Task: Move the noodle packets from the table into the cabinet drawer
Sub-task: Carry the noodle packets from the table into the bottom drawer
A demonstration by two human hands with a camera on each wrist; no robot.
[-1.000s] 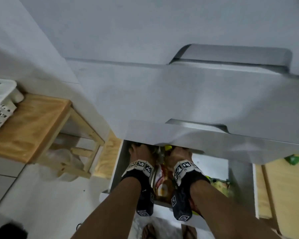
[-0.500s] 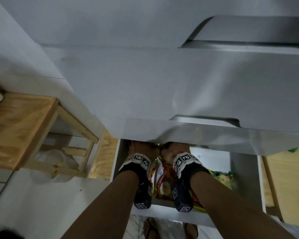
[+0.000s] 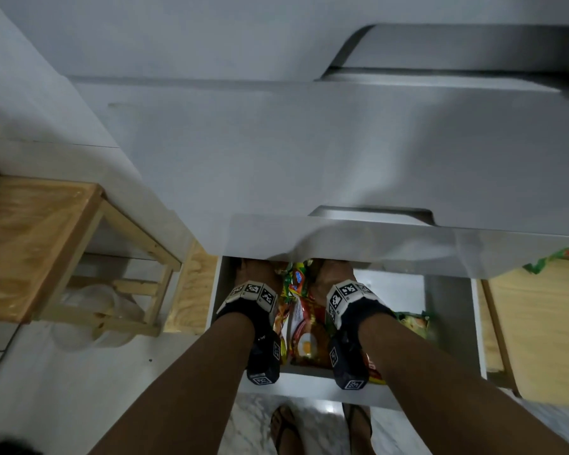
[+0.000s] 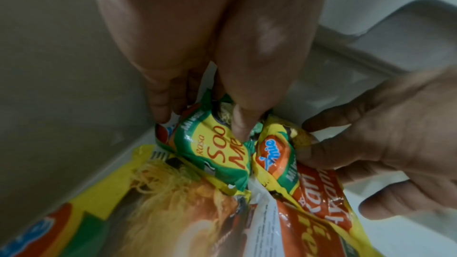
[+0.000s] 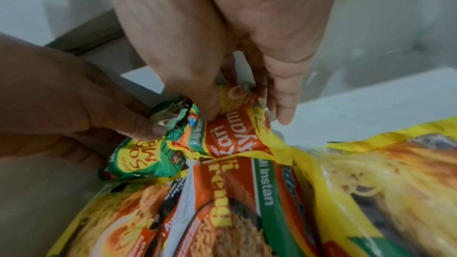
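Observation:
Both hands reach into the open white drawer [image 3: 444,310]. My left hand [image 4: 195,105] pinches the top end of a green soto noodle packet [image 4: 217,151]. Right beside it, my right hand [image 5: 237,93] pinches the crumpled end of a yellow-orange kari noodle packet [image 5: 232,140]. Both packets stand on end against several other packets lying in the drawer, among them a red-and-white goreng packet [image 5: 222,214]. In the head view the left hand [image 3: 253,274] and right hand [image 3: 334,274] are partly hidden under the drawer front above, with packets [image 3: 301,326] between the wrists.
The upper drawer front [image 3: 358,244] overhangs the hands. A wooden stool [image 3: 30,241] stands to the left. A wooden surface [image 3: 539,330] on the right carries a green packet [image 3: 559,257]. My sandalled feet [image 3: 286,428] are below the drawer's front rim [image 3: 309,390].
Both hands have stayed inside the drawer on the packets and drawn a little closer together. The head view has tipped down towards the drawer.

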